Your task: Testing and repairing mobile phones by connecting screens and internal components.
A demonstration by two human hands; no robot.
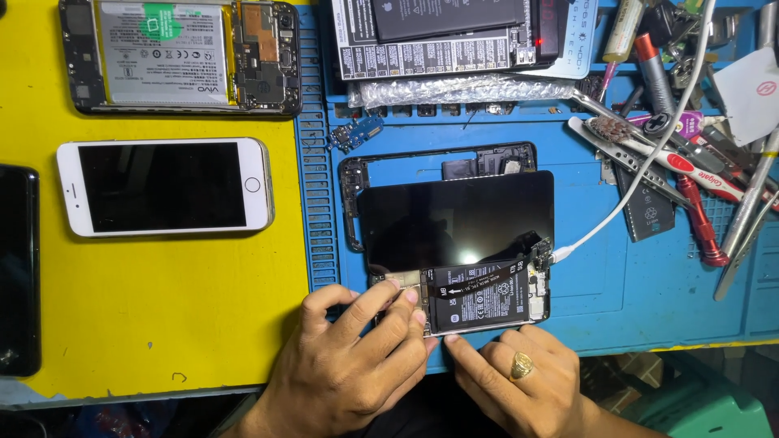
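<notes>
Steadying near edge of opened phone (479,300): right hand (527,381), fingers flat, gripping nothing; left hand (357,357) pinching at board corner, held item indiscernible; loose screen (454,215) lying across far half.

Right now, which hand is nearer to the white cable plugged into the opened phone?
The right hand. It lies below the opened phone, on the white cable's side; the left hand is at the phone's far corner.

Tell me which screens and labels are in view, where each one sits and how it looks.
Detached black glass screen: centre, on blue mat, over the opened phone.
White phone, dark screen: left, on yellow surface.
White battery label with green patch: top left, in opened phone.
Black battery label: by both hands.
</notes>
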